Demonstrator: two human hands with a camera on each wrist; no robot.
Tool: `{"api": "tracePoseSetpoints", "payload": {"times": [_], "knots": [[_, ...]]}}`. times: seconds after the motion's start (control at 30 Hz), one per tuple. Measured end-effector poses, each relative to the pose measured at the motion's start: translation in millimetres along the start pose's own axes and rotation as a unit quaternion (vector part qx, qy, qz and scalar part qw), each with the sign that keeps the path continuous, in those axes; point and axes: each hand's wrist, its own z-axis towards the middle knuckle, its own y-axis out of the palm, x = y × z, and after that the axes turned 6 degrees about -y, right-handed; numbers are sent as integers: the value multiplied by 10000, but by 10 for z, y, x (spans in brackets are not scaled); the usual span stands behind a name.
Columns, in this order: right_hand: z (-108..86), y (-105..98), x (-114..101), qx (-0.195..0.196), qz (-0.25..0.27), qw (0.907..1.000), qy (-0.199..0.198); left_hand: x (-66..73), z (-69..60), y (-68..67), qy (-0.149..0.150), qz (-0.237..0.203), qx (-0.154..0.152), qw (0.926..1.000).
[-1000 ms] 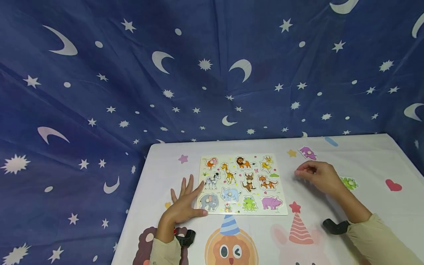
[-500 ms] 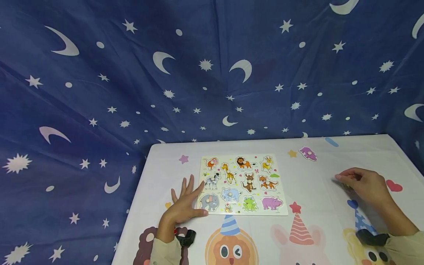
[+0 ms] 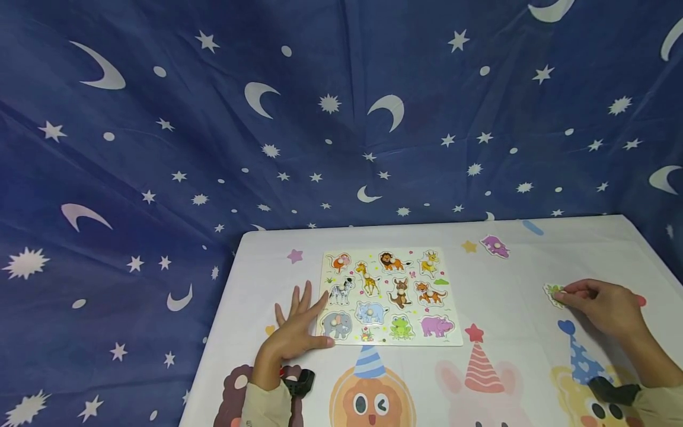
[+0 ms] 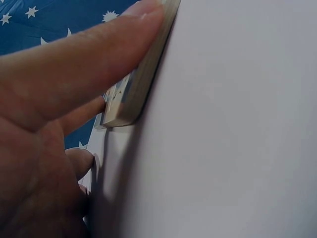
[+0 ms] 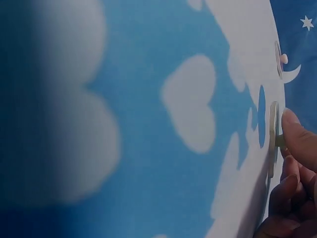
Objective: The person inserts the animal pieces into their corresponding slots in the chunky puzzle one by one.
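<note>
My right hand pinches the small knob of a green frog puzzle piece at the table's right side. In the right wrist view, thumb and fingers meet at the knob of this flat piece. The left hand rests with spread, straight fingers against the left edge of a white animal puzzle board. Its thumb touches the board's edge in the left wrist view. Knobbed animal pieces fill most of the board; the frog and hippo shapes on its bottom row show no knobs.
A purple knobbed puzzle piece lies on the table beyond the board's right side. The white tablecloth carries printed cartoon animals, stars and hearts. A blue curtain with moons and stars hangs behind the table.
My right hand has moved right from near the board to the green frog piece and now pinches it, with the piece shifted slightly left. The left hand has stayed on the board.
</note>
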Motion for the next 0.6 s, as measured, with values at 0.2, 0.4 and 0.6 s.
{"api": "tracePoseSetpoints", "payload": {"times": [0.2,0.4,0.6], "knots": [[16,20,-11,21,-119,9999,84,17,-13,-13,3,-14,-13,10000],[26,31,-40,-309,37,9991,302,23,-20,-21,31,9,-21,10000],[16,6,-47,-591,70,9982,38,19,-18,-17,30,19,-8,10000]]}}
